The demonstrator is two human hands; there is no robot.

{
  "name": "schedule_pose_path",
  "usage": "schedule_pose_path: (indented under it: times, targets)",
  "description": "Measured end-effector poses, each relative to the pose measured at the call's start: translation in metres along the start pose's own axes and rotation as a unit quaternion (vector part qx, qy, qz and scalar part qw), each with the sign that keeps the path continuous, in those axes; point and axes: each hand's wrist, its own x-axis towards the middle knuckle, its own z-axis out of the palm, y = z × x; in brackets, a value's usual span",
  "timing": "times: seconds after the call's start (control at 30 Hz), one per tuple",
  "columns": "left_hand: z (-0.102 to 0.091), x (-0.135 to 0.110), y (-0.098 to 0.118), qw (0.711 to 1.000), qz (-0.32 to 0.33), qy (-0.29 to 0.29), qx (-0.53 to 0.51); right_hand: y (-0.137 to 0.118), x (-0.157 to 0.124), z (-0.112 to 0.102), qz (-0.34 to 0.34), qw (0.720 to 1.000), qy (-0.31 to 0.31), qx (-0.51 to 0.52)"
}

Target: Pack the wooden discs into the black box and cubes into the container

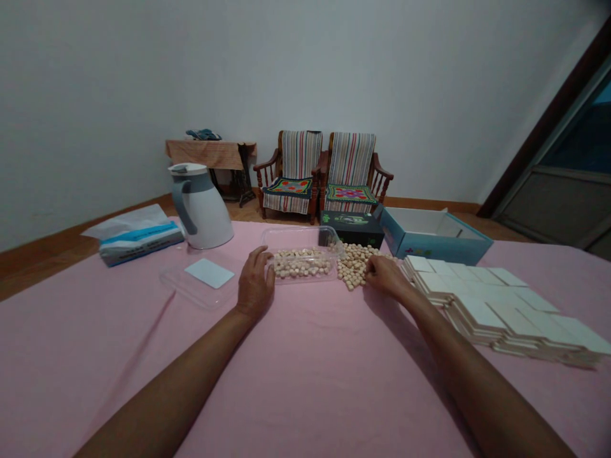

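A clear plastic box (305, 280) stands in the middle of the pink-covered table, partly filled with small round beige pieces (301, 263). My left hand (256, 280) is at its left end, with thumb and fingers closed on the wall. Right of the box, more of the same round pieces lie in a loose pile (354, 266). My right hand (384, 275) is at the pile's right side, its fingers pinched together and pointing down. Whatever sits between those fingertips is hidden. Left of my left hand lies a clear lid (203, 296) with a white card (210, 273) on it.
Stacks of pale square tiles (506, 305) are by my right forearm. Behind the pile stand a black box (353, 229) and an open blue box (429, 245). A white jug (207, 213) and a tissue pack (140, 238) stand at the left.
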Motion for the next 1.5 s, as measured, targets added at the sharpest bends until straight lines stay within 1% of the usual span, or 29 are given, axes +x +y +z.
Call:
schedule_pose_path:
  times: [0.07, 0.1, 0.17, 0.23, 0.3, 0.33, 0.37, 0.4, 0.47, 0.53, 0.63, 0.73, 0.83, 0.93, 1.0, 1.07, 1.13, 1.2, 1.27, 1.3, 1.33, 1.37, 1.4, 1.47, 1.5]
  targets:
    - [0.000, 0.000, -0.001, 1.000, -0.001, 0.000, 0.000, -0.010, 0.006, -0.013, -0.008, 0.999, 0.035, 0.025]
    - [0.000, 0.000, -0.001, 1.000, -0.001, -0.001, 0.001, -0.017, 0.009, -0.020, -0.020, 0.995, 0.067, 0.077]
    - [0.000, 0.000, -0.001, 1.000, -0.002, -0.002, 0.002, -0.033, 0.016, -0.030, -0.060, 0.976, 0.110, 0.177]
    - [0.000, 0.000, -0.001, 1.000, -0.004, -0.005, 0.002, -0.046, 0.023, -0.035, -0.095, 0.952, 0.120, 0.266]
    - [0.000, 0.000, -0.001, 1.000, -0.004, -0.005, 0.000, -0.051, 0.026, -0.036, -0.108, 0.937, 0.121, 0.310]
    - [0.000, -0.001, -0.001, 1.000, -0.003, -0.005, 0.000, -0.051, 0.026, -0.035, -0.104, 0.938, 0.121, 0.308]
    - [0.000, -0.001, -0.001, 1.000, -0.002, -0.005, 0.000, -0.048, 0.025, -0.035, -0.095, 0.946, 0.118, 0.287]
    - [0.000, -0.001, -0.001, 1.000, -0.002, -0.004, 0.000, -0.044, 0.023, -0.033, -0.083, 0.960, 0.107, 0.246]
    - [0.000, -0.001, -0.001, 1.000, -0.004, -0.004, 0.000, -0.032, 0.016, -0.029, -0.058, 0.987, 0.062, 0.137]
    - [0.001, -0.001, -0.001, 1.000, -0.006, -0.003, -0.001, -0.021, 0.008, -0.022, -0.044, 0.998, 0.007, 0.051]
    - [0.001, -0.001, 0.000, 1.000, -0.005, -0.001, -0.002, -0.010, -0.004, -0.004, -0.037, 0.999, -0.029, 0.021]
    - [0.000, 0.000, 0.000, 1.000, -0.004, -0.002, -0.001, -0.007, -0.012, 0.013, -0.028, 0.999, -0.031, 0.011]
    - [0.000, 0.000, 0.000, 1.000, -0.006, -0.002, 0.001, -0.004, -0.014, 0.020, -0.022, 0.999, -0.023, 0.009]
    - [0.000, 0.000, -0.001, 1.000, -0.007, -0.002, 0.002, -0.004, -0.010, 0.011, -0.021, 1.000, -0.019, 0.012]
    - [0.001, 0.000, -0.001, 1.000, -0.006, -0.003, 0.000, -0.007, -0.005, -0.004, -0.021, 1.000, -0.006, 0.018]
    - [0.001, 0.000, 0.000, 1.000, -0.006, -0.003, -0.001, -0.017, 0.001, -0.021, -0.025, 0.999, 0.020, 0.040]
    - [0.000, 0.000, 0.000, 1.000, -0.005, -0.002, -0.001, -0.031, 0.008, -0.036, -0.041, 0.986, 0.070, 0.143]
    - [0.000, 0.000, 0.000, 1.000, -0.004, -0.004, -0.001, -0.045, 0.013, -0.045, -0.067, 0.970, 0.094, 0.216]
    - [0.000, 0.000, -0.001, 1.000, -0.003, -0.006, -0.001, -0.055, 0.018, -0.047, -0.096, 0.948, 0.101, 0.288]
    - [0.000, 0.000, -0.001, 1.000, -0.003, -0.006, -0.002, -0.057, 0.019, -0.046, -0.106, 0.940, 0.103, 0.309]
    - [0.000, 0.000, -0.002, 1.000, -0.004, -0.006, -0.002, -0.056, 0.021, -0.044, -0.109, 0.937, 0.103, 0.314]
    - [0.000, 0.000, -0.002, 1.000, -0.004, -0.006, -0.002, -0.053, 0.021, -0.042, -0.104, 0.943, 0.101, 0.299]
    - [0.001, 0.000, -0.002, 1.000, -0.004, -0.006, -0.002, -0.048, 0.021, -0.039, -0.092, 0.958, 0.093, 0.257]
    - [0.001, 0.000, -0.002, 1.000, -0.005, -0.006, -0.003, -0.034, 0.019, -0.030, -0.056, 0.988, 0.059, 0.134]
    - [0.001, 0.000, -0.001, 1.000, -0.006, -0.004, -0.004, -0.028, 0.017, -0.025, -0.039, 0.997, 0.031, 0.065]
